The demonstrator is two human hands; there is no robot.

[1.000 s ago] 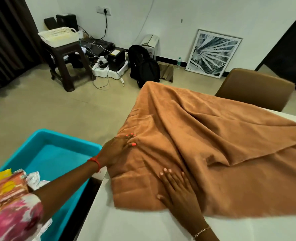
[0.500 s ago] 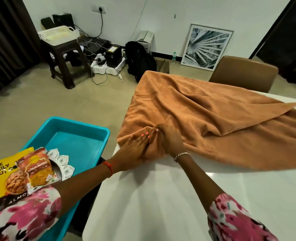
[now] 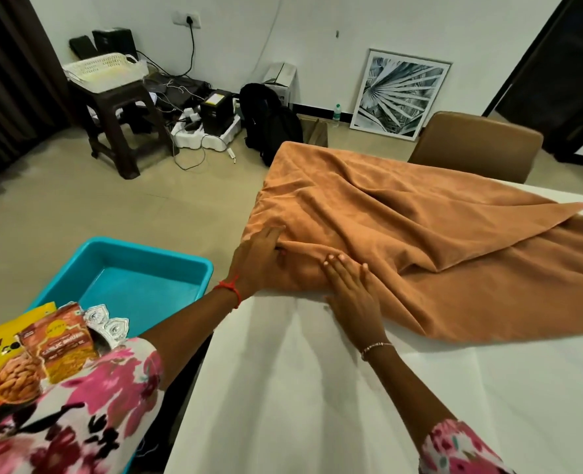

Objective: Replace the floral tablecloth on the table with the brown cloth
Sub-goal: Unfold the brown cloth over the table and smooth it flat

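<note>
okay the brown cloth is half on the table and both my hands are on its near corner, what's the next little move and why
Probably draw that corner toward you. The left hand grips the brown cloth at its bunched corner, the right hand lies flat beside it, and the near table is bare white.

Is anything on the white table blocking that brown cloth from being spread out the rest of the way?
Nothing visible does. The bare white tabletop ahead of the rumpled brown cloth holds only the person's left hand and right hand, both on the cloth.
</note>
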